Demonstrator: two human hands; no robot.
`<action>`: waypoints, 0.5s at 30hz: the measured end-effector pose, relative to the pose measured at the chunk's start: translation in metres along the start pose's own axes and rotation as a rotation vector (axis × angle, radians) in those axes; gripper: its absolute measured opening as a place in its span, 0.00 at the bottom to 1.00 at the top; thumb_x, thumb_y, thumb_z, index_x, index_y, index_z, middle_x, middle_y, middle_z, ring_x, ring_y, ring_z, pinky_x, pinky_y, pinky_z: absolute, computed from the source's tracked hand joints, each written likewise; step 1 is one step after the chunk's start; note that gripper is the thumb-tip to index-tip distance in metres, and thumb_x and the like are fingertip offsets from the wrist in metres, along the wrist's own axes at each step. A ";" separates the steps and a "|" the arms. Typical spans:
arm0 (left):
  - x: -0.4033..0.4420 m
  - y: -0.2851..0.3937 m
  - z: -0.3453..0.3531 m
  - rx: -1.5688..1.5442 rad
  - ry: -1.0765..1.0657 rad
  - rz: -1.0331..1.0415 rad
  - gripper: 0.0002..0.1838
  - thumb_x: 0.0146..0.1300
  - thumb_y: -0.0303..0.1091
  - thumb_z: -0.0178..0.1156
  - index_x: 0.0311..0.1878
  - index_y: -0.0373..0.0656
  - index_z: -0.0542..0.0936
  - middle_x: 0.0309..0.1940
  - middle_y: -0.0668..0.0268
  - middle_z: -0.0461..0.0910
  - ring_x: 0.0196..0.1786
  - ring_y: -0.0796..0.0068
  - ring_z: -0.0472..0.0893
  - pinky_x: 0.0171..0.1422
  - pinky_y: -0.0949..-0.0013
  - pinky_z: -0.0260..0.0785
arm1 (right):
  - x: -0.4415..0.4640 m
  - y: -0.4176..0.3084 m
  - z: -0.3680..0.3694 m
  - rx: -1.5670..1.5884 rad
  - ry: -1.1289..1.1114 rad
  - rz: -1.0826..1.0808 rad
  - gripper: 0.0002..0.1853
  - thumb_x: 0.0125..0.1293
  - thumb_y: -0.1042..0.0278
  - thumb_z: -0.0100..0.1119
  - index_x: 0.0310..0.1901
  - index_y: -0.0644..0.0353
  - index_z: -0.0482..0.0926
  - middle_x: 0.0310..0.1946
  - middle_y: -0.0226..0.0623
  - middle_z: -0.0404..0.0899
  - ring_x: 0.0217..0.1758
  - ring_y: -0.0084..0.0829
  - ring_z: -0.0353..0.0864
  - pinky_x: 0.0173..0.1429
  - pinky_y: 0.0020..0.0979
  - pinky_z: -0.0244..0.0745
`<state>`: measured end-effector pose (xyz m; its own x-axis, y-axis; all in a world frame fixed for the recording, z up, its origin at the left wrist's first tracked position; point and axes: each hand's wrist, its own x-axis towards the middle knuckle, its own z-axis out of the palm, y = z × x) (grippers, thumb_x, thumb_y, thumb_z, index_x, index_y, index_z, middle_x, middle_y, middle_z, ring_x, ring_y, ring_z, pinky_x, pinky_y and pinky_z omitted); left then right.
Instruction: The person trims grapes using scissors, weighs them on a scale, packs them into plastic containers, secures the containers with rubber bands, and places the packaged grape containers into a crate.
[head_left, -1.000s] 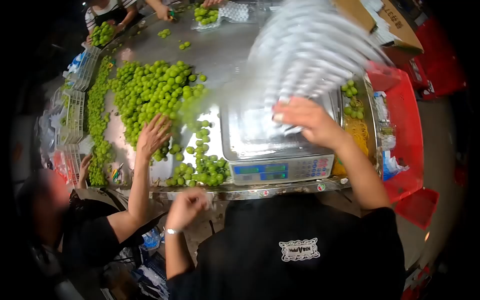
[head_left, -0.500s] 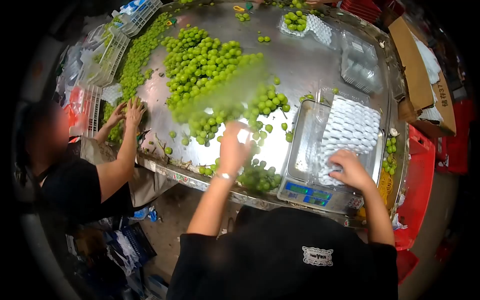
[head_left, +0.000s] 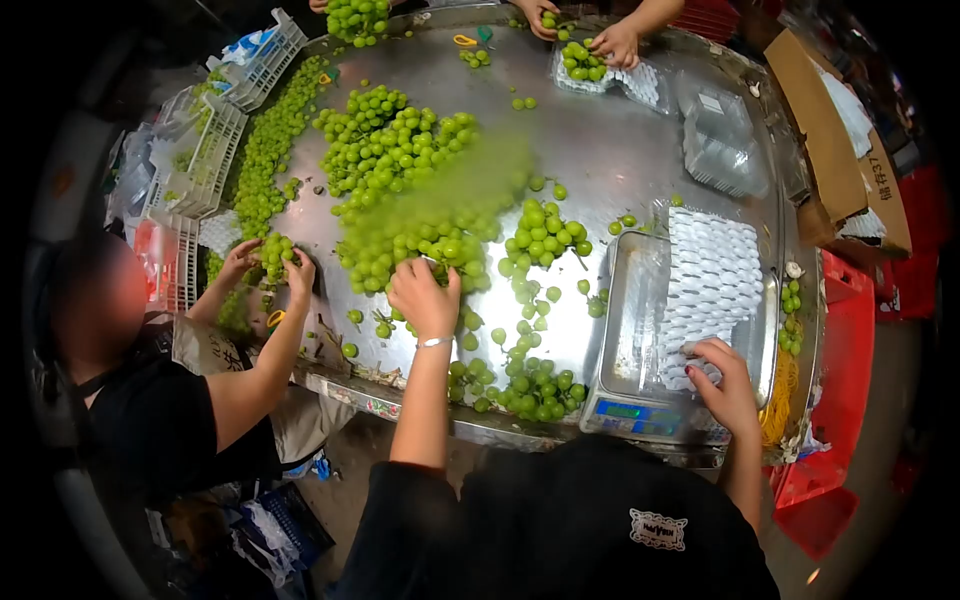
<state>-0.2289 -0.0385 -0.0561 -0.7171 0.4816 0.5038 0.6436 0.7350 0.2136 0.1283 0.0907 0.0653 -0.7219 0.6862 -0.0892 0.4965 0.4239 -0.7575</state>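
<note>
My left hand [head_left: 426, 297], with a bracelet at the wrist, is at the near edge of the big pile of green grapes [head_left: 400, 150], its fingers bent around something I cannot make out. My right hand [head_left: 722, 378] touches the lower end of a white foam net sheet [head_left: 712, 275], thumb and fingers apart. Beneath that sheet is a clear plastic tray on the metal pan of a digital scale [head_left: 632, 412]. Smaller grape bunches [head_left: 540, 388] lie between my left hand and the scale.
On the left a co-worker [head_left: 240, 380] holds a small bunch beside white crates [head_left: 212, 155]. Other people's hands [head_left: 615, 42] work across the metal table. Clear boxes [head_left: 722, 140], a cardboard box [head_left: 825, 140] and a red bin [head_left: 845, 380] stand right.
The foam sheet came down onto the scale and now lies flatter. My left hand moved slightly left against the pile. The co-worker lifted a bunch; hands appeared at the far side.
</note>
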 end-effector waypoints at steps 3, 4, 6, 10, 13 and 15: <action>-0.016 -0.006 0.009 0.083 -0.028 0.072 0.11 0.44 0.41 0.63 0.28 0.46 0.77 0.31 0.66 0.72 0.37 0.64 0.70 0.42 0.61 0.57 | -0.003 -0.002 0.007 -0.006 0.022 -0.024 0.11 0.50 0.77 0.56 0.38 0.67 0.74 0.34 0.42 0.73 0.39 0.39 0.73 0.44 0.29 0.67; -0.019 -0.006 0.013 0.102 -0.073 0.092 0.08 0.46 0.40 0.61 0.28 0.48 0.78 0.29 0.69 0.74 0.36 0.66 0.71 0.41 0.62 0.57 | -0.005 -0.001 0.010 -0.027 0.012 -0.027 0.12 0.50 0.77 0.56 0.38 0.67 0.73 0.34 0.42 0.73 0.39 0.39 0.73 0.44 0.29 0.67; -0.021 -0.008 0.017 0.062 -0.057 0.110 0.08 0.47 0.40 0.61 0.28 0.48 0.78 0.29 0.69 0.74 0.36 0.66 0.71 0.41 0.62 0.57 | -0.013 0.002 0.013 -0.043 -0.013 -0.058 0.12 0.50 0.76 0.56 0.38 0.67 0.73 0.34 0.43 0.73 0.39 0.39 0.73 0.44 0.29 0.67; -0.008 -0.006 0.011 -0.099 -0.098 0.100 0.07 0.47 0.39 0.61 0.26 0.47 0.79 0.28 0.68 0.75 0.36 0.65 0.71 0.40 0.62 0.57 | -0.036 0.000 0.005 -0.023 -0.020 -0.074 0.12 0.50 0.76 0.56 0.39 0.67 0.73 0.34 0.44 0.73 0.39 0.39 0.73 0.44 0.29 0.67; 0.003 0.003 0.005 -0.107 -0.158 0.093 0.08 0.46 0.39 0.62 0.23 0.46 0.79 0.24 0.67 0.76 0.34 0.63 0.72 0.38 0.61 0.58 | -0.048 0.005 -0.003 0.039 0.024 -0.046 0.12 0.50 0.77 0.56 0.38 0.68 0.73 0.34 0.44 0.74 0.38 0.39 0.74 0.44 0.29 0.67; 0.010 0.003 0.010 -0.013 -0.246 0.064 0.09 0.46 0.40 0.63 0.21 0.45 0.79 0.22 0.64 0.77 0.33 0.62 0.73 0.37 0.61 0.59 | -0.058 0.010 -0.006 0.083 0.054 -0.018 0.12 0.50 0.77 0.55 0.38 0.68 0.73 0.34 0.44 0.74 0.38 0.39 0.74 0.45 0.29 0.67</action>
<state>-0.2370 -0.0264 -0.0589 -0.7170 0.6301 0.2980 0.6923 0.6937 0.1990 0.1776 0.0588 0.0663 -0.7020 0.7109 -0.0420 0.4408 0.3875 -0.8097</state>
